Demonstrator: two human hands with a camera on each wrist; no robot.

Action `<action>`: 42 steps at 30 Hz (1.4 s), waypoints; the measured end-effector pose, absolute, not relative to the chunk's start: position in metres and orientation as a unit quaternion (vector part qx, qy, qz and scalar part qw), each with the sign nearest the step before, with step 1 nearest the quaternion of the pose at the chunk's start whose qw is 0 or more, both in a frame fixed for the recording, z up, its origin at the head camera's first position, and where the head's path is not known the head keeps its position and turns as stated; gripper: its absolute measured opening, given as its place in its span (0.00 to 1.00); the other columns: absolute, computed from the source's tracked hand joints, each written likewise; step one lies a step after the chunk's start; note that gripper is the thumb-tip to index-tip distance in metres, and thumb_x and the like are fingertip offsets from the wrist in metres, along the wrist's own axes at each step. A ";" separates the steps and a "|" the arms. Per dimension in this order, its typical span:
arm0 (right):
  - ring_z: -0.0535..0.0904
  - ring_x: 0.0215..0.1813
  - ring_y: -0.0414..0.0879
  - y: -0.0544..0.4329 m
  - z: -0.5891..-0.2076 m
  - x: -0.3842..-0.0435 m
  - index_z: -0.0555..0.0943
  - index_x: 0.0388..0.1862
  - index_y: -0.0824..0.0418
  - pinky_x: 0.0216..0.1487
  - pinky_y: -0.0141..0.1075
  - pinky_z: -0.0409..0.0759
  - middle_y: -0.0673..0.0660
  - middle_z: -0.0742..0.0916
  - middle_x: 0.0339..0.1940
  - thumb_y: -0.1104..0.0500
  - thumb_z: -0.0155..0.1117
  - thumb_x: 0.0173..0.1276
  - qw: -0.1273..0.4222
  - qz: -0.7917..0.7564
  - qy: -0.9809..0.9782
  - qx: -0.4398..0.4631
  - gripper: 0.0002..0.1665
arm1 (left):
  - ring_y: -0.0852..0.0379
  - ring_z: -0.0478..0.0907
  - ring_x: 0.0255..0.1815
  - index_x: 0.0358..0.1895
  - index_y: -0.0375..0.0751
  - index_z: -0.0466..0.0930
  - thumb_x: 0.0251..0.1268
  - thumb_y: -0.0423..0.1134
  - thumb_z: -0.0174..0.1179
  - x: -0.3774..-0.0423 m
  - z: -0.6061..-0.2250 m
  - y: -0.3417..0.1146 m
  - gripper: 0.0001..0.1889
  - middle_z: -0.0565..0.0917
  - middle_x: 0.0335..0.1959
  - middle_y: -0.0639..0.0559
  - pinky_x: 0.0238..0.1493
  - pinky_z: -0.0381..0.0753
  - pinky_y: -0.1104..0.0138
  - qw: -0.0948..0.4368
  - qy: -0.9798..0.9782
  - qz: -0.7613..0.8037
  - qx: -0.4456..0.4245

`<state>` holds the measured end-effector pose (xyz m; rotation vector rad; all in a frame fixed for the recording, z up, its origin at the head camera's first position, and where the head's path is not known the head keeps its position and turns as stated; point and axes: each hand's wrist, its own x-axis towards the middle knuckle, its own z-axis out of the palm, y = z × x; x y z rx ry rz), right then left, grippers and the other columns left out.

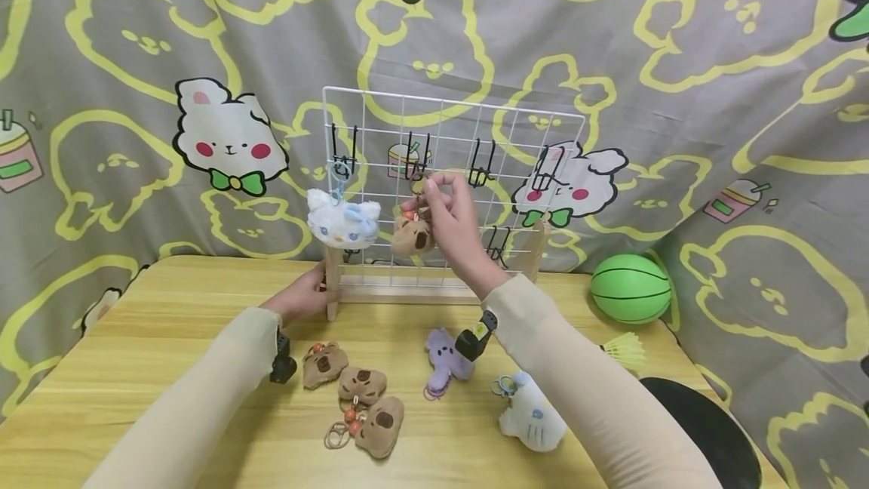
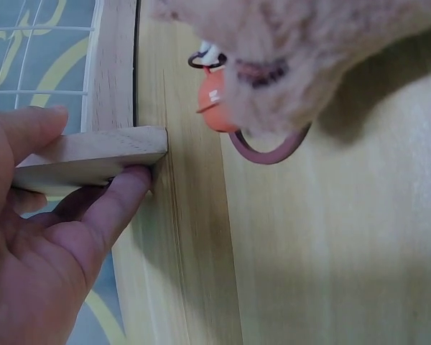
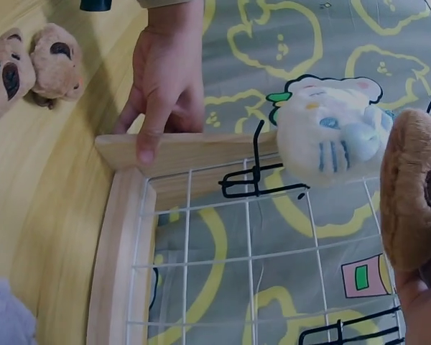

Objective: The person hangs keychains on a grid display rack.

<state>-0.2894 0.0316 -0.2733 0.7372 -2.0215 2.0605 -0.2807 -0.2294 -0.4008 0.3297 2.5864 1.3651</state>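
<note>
**Brown plush keychain (image 1: 410,238) pinched before the wire grid (image 1: 455,103)**

From afar, I'm watching the right hand (image 1: 458,223) pinching the velvety, rounded keychain near its top. Well apart, at eight o'clock, the left hand (image 1: 300,296) is gripping the flat wooden foot (image 2: 108,151). A fluffy white plush (image 1: 342,223) is dangling at nine; soft brown plushes (image 1: 363,385) are lying toward seven. The right hand is partly hiding the clasp (image 1: 417,185); I can't tell whether it's touching the thin black hook (image 1: 409,155). At four, a black disc (image 1: 720,432) is running off-frame.
</note>
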 end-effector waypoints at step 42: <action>0.88 0.58 0.56 0.060 -0.318 -0.228 0.75 0.58 0.70 0.67 0.36 0.84 0.65 0.89 0.55 0.66 0.53 0.80 0.184 0.399 -0.760 0.478 0.13 | 0.21 0.59 0.78 0.83 0.26 0.29 0.79 0.30 0.50 -0.286 -0.401 -0.231 0.44 0.50 0.81 0.18 0.77 0.66 0.35 0.108 0.874 0.459 0.120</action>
